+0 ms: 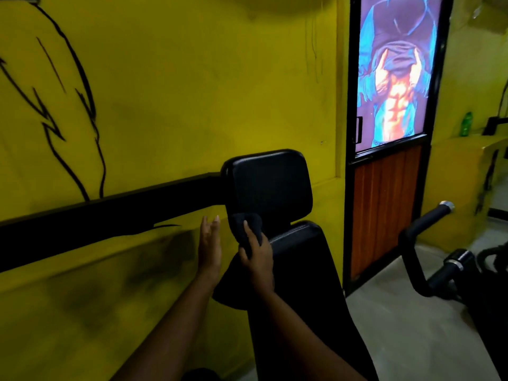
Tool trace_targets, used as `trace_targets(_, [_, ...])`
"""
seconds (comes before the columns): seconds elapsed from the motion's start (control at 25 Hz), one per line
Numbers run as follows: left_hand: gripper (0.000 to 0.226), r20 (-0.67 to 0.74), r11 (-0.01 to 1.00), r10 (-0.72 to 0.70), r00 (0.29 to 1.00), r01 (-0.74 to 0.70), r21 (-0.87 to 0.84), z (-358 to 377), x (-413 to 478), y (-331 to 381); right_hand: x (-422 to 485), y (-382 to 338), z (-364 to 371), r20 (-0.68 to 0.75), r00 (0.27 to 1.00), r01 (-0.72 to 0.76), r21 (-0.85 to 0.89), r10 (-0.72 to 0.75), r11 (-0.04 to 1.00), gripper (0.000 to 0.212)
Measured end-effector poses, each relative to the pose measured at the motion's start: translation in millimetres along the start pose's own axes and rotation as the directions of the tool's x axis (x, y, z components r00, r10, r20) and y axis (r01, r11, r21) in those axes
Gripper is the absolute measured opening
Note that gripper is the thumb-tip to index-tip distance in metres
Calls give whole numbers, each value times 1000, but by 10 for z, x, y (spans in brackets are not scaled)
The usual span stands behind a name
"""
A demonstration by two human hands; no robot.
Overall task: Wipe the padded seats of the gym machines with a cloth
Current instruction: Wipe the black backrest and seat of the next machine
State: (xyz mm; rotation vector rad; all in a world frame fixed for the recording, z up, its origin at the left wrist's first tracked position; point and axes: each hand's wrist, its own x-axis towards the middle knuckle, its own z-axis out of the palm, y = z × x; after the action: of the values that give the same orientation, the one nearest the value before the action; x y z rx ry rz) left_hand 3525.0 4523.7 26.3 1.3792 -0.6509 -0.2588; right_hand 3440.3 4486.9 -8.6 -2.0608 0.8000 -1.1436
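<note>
Head view: gripping dark cloth (244, 224) in right hand (257, 261) against lower edge of back pad (268, 182), left hand (210, 244) flat, empty, just beside

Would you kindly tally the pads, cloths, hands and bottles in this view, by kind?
Pads: 2 (upper pad, lower pad)
Cloth: 1
Hands: 2 (left hand, right hand)
Green bottle: 1
Total: 6

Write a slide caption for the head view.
Right hand holds a dark cloth against the black back pad; left hand open beside it.
</note>
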Motion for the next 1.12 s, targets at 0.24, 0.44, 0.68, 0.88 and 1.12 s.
trace_targets(0.24, [47,-6,992,-122,992,122,5,-177,-1078,-21,-680,207,-700,210,972,117,-36,-107,992,53])
trace_targets(0.44, [41,-2,922,-387,922,386,17,69,-2516,-535,-1774,840,-1345,322,946,-16,-25,23,1000,48])
trace_targets(0.68, [40,-40,691,-718,695,718,86,253,-4039,-1522,-2873,1756,-2004,498,847,-116,-165,184,979,50])
trace_targets(0.88, [43,-168,550,-819,549,834,50,438,-4754,-2288,-3394,2565,-2047,709,681,236,-446,180,864,51])
trace_targets(1.12, [75,-258,461,-881,397,842,-280,802,-5006,-3260,-4071,3345,-1510,868,493,577,-371,52,728,49])
